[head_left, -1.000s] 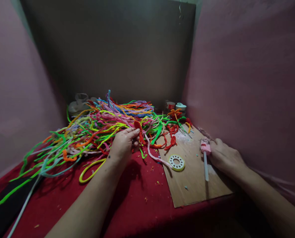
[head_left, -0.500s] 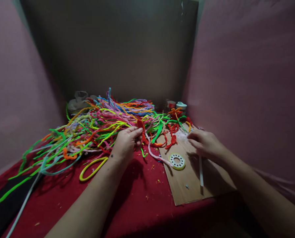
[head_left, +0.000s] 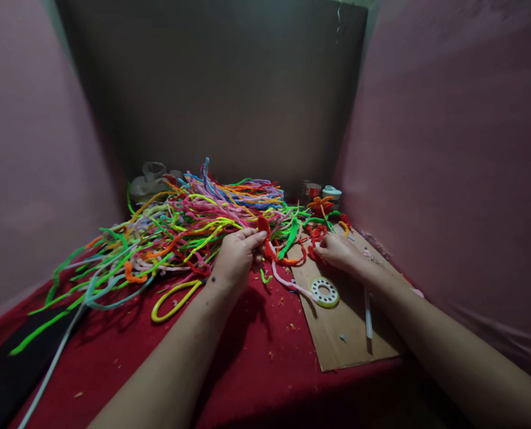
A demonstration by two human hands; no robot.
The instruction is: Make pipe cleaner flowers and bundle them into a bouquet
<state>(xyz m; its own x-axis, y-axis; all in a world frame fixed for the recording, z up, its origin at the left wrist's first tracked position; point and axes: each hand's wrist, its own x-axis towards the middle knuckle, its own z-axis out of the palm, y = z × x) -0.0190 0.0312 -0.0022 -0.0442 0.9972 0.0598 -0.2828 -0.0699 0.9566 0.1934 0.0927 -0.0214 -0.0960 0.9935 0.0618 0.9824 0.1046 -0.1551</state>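
My left hand (head_left: pixel 241 253) pinches a fuzzy red pipe cleaner piece (head_left: pixel 264 225) between thumb and fingers, above the front of a tangled heap of coloured pipe cleaners (head_left: pixel 207 208). Over the back of a cardboard sheet (head_left: pixel 346 339), my right hand (head_left: pixel 337 251) has its fingertips closed on another red pipe cleaner piece (head_left: pixel 311 252), mostly covered by the fingers. A pale pink pipe cleaner (head_left: pixel 287 284) curves from near my left hand to a tape roll (head_left: pixel 324 292) on the cardboard. Near my right wrist lies a slim white stick (head_left: pixel 368 316).
A red cloth (head_left: pixel 256 369) with small scraps covers the table. A yellow loop (head_left: pixel 171 310) lies at the heap's front. An orange pipe cleaner flower (head_left: pixel 321 205) and a white-lidded container (head_left: pixel 332 192) stand at the back right. Pink walls (head_left: pixel 448 149) close in both sides.
My right hand has moved left and away from the cardboard's right part to the red piece. My left hand still holds its red piece. The whole view has shifted slightly.
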